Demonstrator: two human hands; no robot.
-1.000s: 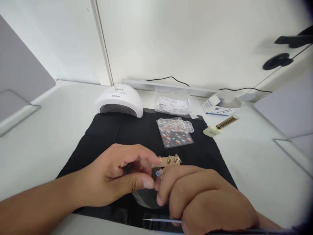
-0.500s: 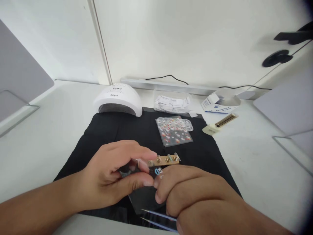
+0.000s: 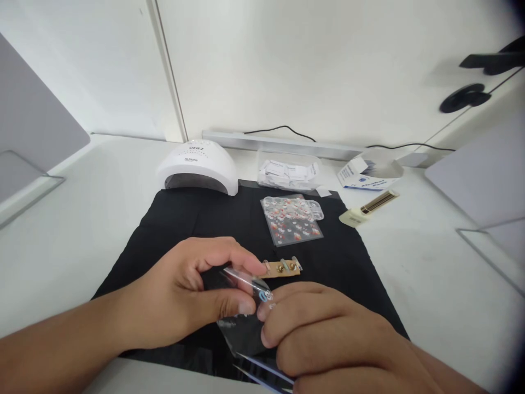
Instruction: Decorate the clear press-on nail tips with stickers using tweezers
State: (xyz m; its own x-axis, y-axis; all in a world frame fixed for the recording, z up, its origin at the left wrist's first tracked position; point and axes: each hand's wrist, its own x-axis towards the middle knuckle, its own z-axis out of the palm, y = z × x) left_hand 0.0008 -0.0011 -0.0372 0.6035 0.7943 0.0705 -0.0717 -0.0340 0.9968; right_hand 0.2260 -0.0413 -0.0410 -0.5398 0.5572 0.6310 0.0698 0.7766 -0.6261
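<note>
My left hand (image 3: 197,293) holds a clear sticker sheet (image 3: 241,334), its bent part between thumb and fingers. A few small blue and white stickers (image 3: 264,295) show near the sheet's right edge. My right hand (image 3: 328,334) is closed, its fingertips pinching the sheet beside those stickers. Blue tweezers (image 3: 266,369) are tucked in the lower fingers of that hand, their tips pointing left and apart. Just beyond my fingers lies a tan strip (image 3: 274,270) with gold studs and clear nail tips; my left hand covers its left end.
On the black cloth (image 3: 184,219) lie decorated sticker sheets (image 3: 293,232). A white nail lamp (image 3: 199,164), a clear box of packets (image 3: 289,171), an alcohol pad box (image 3: 371,172) stand behind. A polish bottle (image 3: 369,209) with a gold cap lies at the right.
My left thumb has drawn slightly away from my right fingertips, and the sheet's bent, shiny part shows more. My left fingers cover more of the strip. The tweezers have tilted slightly.
</note>
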